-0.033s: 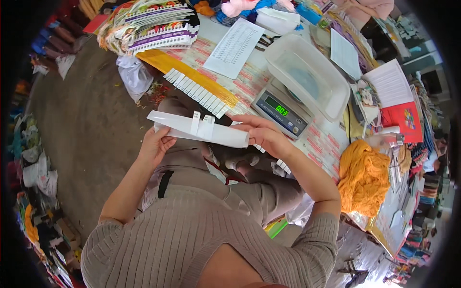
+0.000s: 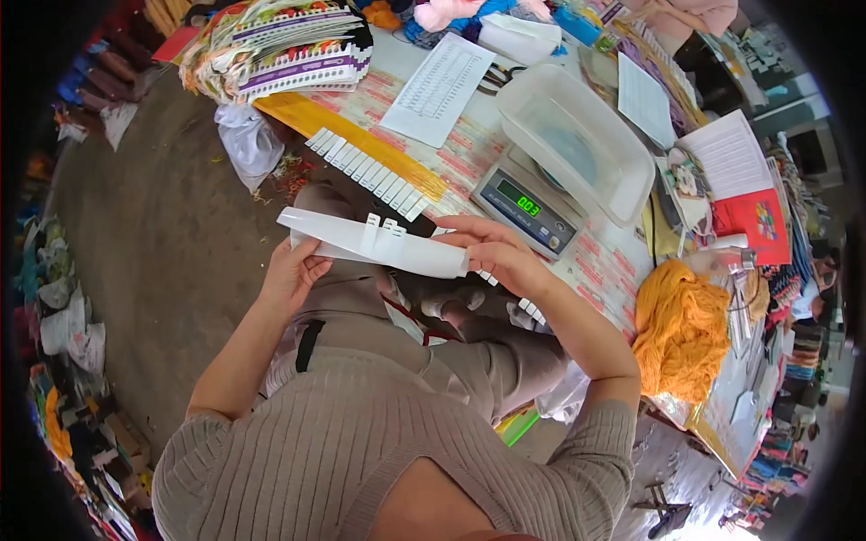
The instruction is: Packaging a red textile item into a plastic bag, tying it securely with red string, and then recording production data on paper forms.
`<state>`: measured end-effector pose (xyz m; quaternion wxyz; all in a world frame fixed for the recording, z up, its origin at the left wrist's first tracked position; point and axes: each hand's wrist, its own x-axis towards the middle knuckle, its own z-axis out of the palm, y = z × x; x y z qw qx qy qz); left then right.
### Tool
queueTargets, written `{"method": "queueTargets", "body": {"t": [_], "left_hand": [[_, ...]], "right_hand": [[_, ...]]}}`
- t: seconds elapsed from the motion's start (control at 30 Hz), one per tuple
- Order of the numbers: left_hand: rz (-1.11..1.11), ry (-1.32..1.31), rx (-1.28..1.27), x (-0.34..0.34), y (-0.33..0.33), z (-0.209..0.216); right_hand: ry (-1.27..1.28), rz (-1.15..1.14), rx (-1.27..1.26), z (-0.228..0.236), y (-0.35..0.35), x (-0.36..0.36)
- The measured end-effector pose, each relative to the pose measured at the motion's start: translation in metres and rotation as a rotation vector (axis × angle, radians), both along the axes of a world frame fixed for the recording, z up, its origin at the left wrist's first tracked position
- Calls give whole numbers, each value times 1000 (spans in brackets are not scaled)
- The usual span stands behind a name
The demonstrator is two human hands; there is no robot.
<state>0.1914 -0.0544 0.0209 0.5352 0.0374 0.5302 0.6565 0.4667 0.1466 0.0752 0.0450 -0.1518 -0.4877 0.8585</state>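
Note:
Between my two hands stretches a long, folded white strip (image 2: 424,257), like card or stiff paper, held above my lap. My left hand (image 2: 290,275) pinches its left end between thumb and fingers. At the other end, my right hand (image 2: 494,254) grips the strip with thumb and bent fingers. A few small white tabs (image 2: 371,236) stand up from the strip's middle, with faint print on them. Just beyond, a row of white labels (image 2: 361,171) hangs along the table's edge, partly hidden behind my right hand.
A digital scale (image 2: 528,212) carries a translucent plastic tub (image 2: 633,185). Printed sheet (image 2: 439,90), stacked thread cards (image 2: 302,68) and orange yarn (image 2: 683,334) lie on the table. A white bag (image 2: 248,144) hangs at its left corner. Another person's arm (image 2: 690,18) shows at the far side.
The small tabs on the strip have shifted slightly to the right and changed their tilt. Both hands keep nearly the same place and hold.

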Motion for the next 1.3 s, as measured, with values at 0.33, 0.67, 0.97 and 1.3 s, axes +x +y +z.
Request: {"method": "queueTargets", "body": {"t": [0.33,0.67,0.97,1.3], "left_hand": [[-191,-11,33,21,18,-17],[-841,789,429,28,76,2],[-1222,1075,318,88,130,8],[-1168,994,144,109,160,-14]], "right_hand": [[-285,-309,93,2,-43,40],[-458,-747,197,-48,-127,131],[-386,-940,145,-48,-113,140],[-619,-1021,294,-55,-78,147]]}}
